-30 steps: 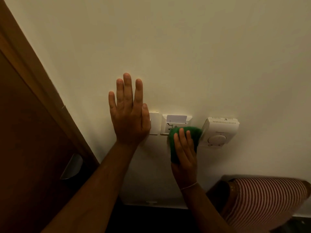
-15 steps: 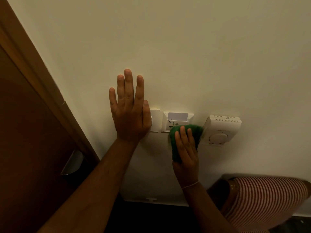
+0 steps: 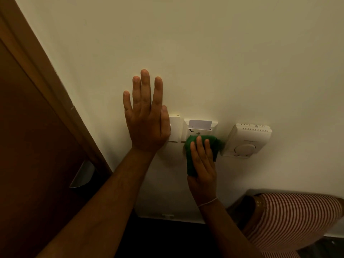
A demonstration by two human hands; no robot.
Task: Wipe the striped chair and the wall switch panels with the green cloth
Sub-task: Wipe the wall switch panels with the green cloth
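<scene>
Three wall units are counted, a switch plate [image 3: 174, 129], a card holder [image 3: 200, 128] and a thermostat [image 3: 246, 139]; one green cloth [image 3: 191, 155] is pressed on the card holder's lower edge under the flattened right hand [image 3: 202, 164], the left hand [image 3: 147, 116] lying spread left of it.

A green cloth [image 3: 202, 151] lies under the right fingers [image 3: 200, 146], white switch panels [image 3: 200, 130] just above them, and a red-and-white striped chair [image 3: 296, 222] below.

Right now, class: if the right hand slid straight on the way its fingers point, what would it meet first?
Probably the key card in its holder, just above the right hand and green cloth; depth is unclear.
</scene>
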